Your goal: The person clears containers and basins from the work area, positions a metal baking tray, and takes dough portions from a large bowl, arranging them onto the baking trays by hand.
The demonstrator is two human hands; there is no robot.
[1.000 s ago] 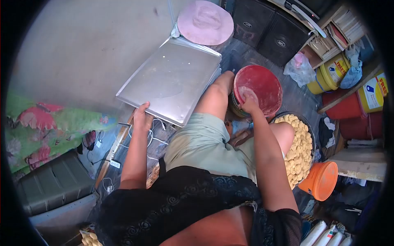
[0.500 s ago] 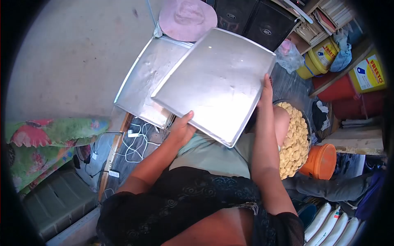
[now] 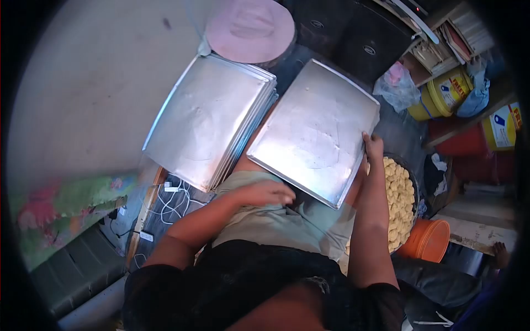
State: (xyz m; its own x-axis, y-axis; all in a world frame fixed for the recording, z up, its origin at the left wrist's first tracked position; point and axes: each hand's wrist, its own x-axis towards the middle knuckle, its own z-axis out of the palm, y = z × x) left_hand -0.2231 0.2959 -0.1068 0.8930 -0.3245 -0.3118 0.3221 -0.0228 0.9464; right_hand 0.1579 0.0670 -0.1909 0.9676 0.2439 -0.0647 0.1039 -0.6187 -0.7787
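Note:
A shallow metal baking tray [image 3: 317, 135] lies tilted over my lap. My right hand [image 3: 373, 147] grips its right edge, with the thumb on top and the fingers hidden underneath. My left hand [image 3: 268, 193] is just below the tray's near edge, over my shorts, off the metal. It holds nothing; its fingers are loosely bent, slightly apart and somewhat blurred. To the left stands a stack of similar baking trays [image 3: 207, 118]. Beside my right forearm is a wide round container heaped with pale yellow dough pieces [image 3: 398, 201].
A pink hat [image 3: 251, 27] sits beyond the stack, near black speakers [image 3: 359, 41]. At right are yellow buckets [image 3: 441, 94] and an orange bucket [image 3: 433, 240]. White cables [image 3: 179, 201] trail on the floor at left. Another person's hand [image 3: 501, 255] shows at far right.
The held tray has moved right and nearer to me, away from above the stack, uncovering it. My left hand has let go of the tray and moved right; my right hand keeps its hold.

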